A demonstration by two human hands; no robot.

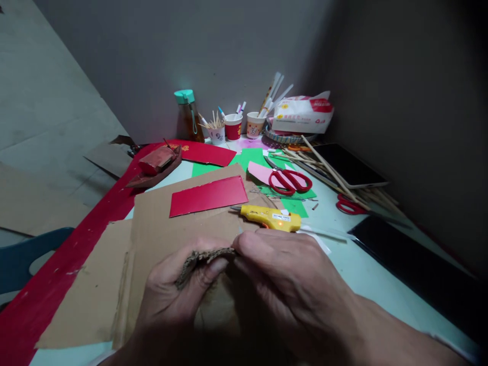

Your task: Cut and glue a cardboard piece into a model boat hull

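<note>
My left hand (179,284) is closed around a bent piece of corrugated cardboard (208,254), its rough cut edge facing up. My right hand (293,274) pinches the right end of the same piece between thumb and fingers. Both hands are above a large brown cardboard sheet (152,218). On that sheet, just beyond the hands, lies a red rectangular card (209,195). A yellow hot glue gun (270,217) rests past my right hand, its nozzle pointing left and an orange light glowing. The lower part of the held piece is in shadow.
Red-handled scissors (290,181) lie over pink and green paper. A red boat-shaped model (158,162) sits at the left. Paper cups (233,127) with pens and sticks, a bottle (190,116) and a tissue pack (301,114) line the wall. A tablet (348,163) lies right.
</note>
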